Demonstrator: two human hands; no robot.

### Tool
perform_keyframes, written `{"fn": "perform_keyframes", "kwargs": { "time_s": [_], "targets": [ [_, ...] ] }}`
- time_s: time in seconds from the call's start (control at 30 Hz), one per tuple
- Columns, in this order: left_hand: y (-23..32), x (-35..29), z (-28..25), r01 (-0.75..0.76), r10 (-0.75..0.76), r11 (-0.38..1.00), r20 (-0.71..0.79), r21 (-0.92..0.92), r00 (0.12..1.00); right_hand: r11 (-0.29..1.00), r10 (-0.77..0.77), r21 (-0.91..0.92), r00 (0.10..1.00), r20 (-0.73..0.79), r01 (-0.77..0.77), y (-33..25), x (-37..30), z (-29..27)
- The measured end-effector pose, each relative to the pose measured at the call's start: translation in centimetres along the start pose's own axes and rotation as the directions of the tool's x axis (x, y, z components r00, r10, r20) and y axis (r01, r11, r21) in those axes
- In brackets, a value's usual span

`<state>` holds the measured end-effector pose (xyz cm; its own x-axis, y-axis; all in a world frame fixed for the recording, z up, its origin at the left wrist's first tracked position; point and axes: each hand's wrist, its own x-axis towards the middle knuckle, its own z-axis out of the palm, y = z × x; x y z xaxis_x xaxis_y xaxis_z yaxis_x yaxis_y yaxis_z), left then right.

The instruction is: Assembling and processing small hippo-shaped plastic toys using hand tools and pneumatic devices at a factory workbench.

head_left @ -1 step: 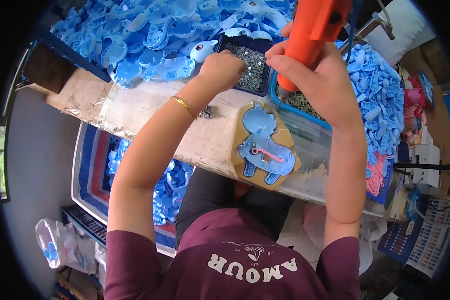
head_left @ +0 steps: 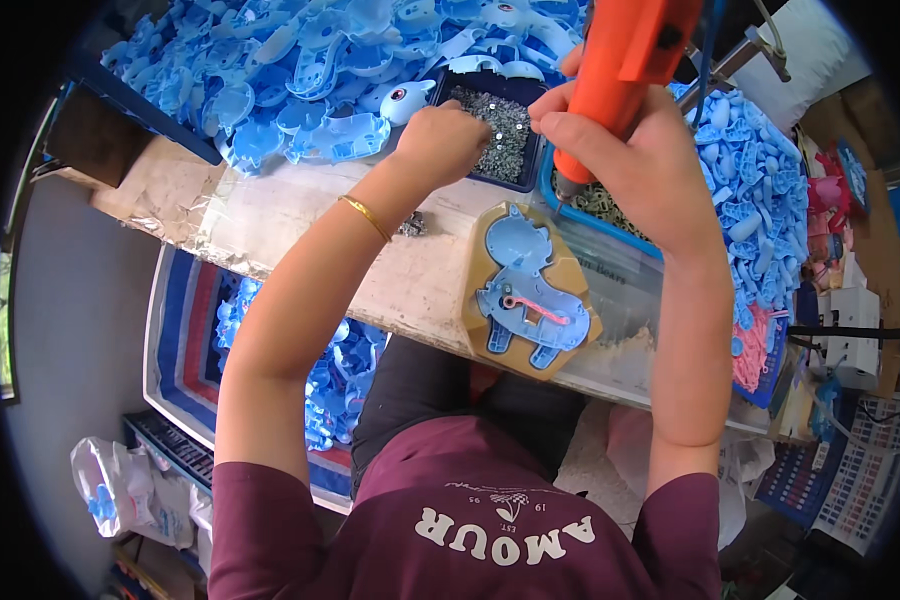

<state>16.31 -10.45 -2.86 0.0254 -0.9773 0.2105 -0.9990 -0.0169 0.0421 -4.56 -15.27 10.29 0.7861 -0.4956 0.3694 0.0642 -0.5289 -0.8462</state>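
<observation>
My left hand is closed, its fingertips at the edge of a dark tray of small grey metal pieces that look like screws. Whatever the fingers pinch is hidden. An orange electric screwdriver is gripped in my right hand, its tip pointing down over a light-blue tray of small brassy pieces. Below, on the table, a tan holding block cradles a blue plastic animal-shaped toy shell, hollow side up. A pink strip lies across the shell's body.
Blue toy shells are heaped across the back of the table. More blue parts pile up at the right, beside pink pieces. A striped container with blue parts stands below the table's front edge. A metal arm rises at back right.
</observation>
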Motion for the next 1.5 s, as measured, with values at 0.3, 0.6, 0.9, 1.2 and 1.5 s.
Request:
{"fn": "perform_keyframes", "kwargs": {
  "time_s": [0.3, 0.6, 0.9, 1.2, 1.5],
  "targets": [
    [5.8, -6.0, -1.6, -0.351, 0.213, 0.888, -0.411, -0.297, 0.887, 0.963, -0.026, 0.265, 0.992, -0.122, 0.058, 0.3, -2.6, 2.3],
    [10.2, -9.2, -2.7, -0.383, 0.210, 0.821, -0.401, -0.422, 0.892, 0.920, 0.049, 0.391, 0.981, -0.188, 0.029, -0.5, -5.0, 3.7],
    [12.3, -10.9, -2.8, -0.278, 0.103, 0.799, -0.334, -0.533, 0.937, 0.909, 0.100, 0.416, 0.981, -0.166, -0.023, -0.5, -6.9, 3.1],
    [13.4, -12.8, -1.1, -0.331, 0.225, 0.864, -0.298, -0.378, 0.928, 0.897, 0.233, 0.427, 0.946, -0.228, -0.118, 2.5, -11.0, 2.8],
    [13.7, -13.0, -0.9, -0.304, 0.212, 0.875, -0.266, -0.377, 0.940, 0.897, 0.250, 0.425, 0.931, -0.267, -0.119, 3.6, -11.9, 3.4]
  ]
}}
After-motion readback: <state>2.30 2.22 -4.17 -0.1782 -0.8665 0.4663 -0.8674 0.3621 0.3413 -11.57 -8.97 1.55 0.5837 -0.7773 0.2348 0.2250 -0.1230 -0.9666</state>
